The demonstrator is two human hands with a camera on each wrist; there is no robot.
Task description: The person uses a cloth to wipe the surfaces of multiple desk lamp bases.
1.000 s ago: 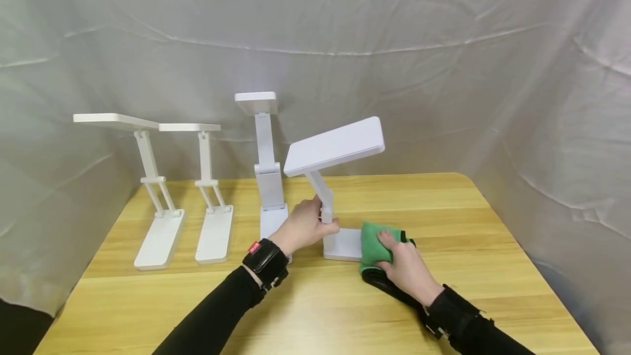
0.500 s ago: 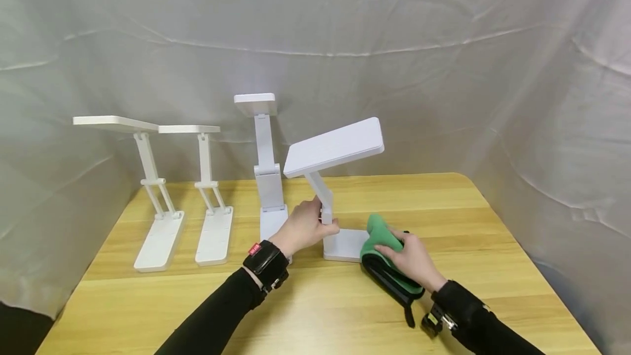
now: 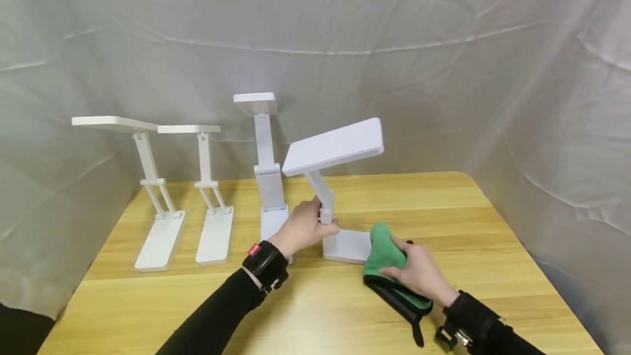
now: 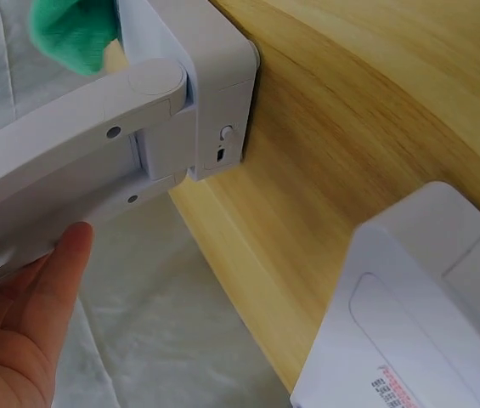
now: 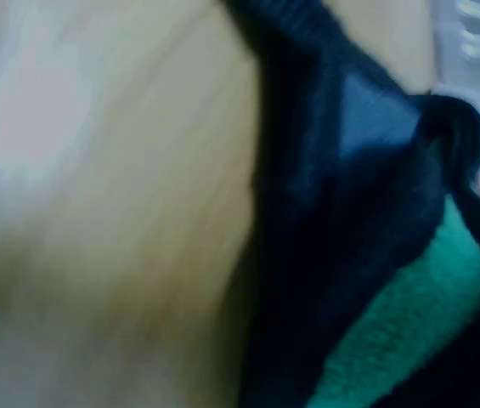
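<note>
My left hand point(image 3: 302, 227) grips the lower arm of a white folding desk lamp point(image 3: 335, 147), whose flat head tilts above the wrist. In the left wrist view the fingers point(image 4: 57, 285) lie along the lamp arm point(image 4: 70, 115), beside the hinge; a small button and a port show on the base's end. My right hand point(image 3: 423, 274) pinches a green cloth point(image 3: 383, 251) with black edging at the right end of the lamp base point(image 3: 347, 245). The right wrist view is blurred; the black edging and green pile of the cloth point(image 5: 418, 314) fill its right half.
Close to the left hand stands a taller white lamp point(image 3: 266, 152). Two more white lamps, one at far left point(image 3: 158, 240) and one beside it point(image 3: 214, 234), stand on the wooden table point(image 3: 315, 311). A grey curtain point(image 3: 419, 70) hangs behind and at the sides.
My right hand has drawn the cloth back rightward and toward me, uncovering more of the lamp base. The cloth has bunched up and its black strap now hangs down. My left hand keeps its hold.
</note>
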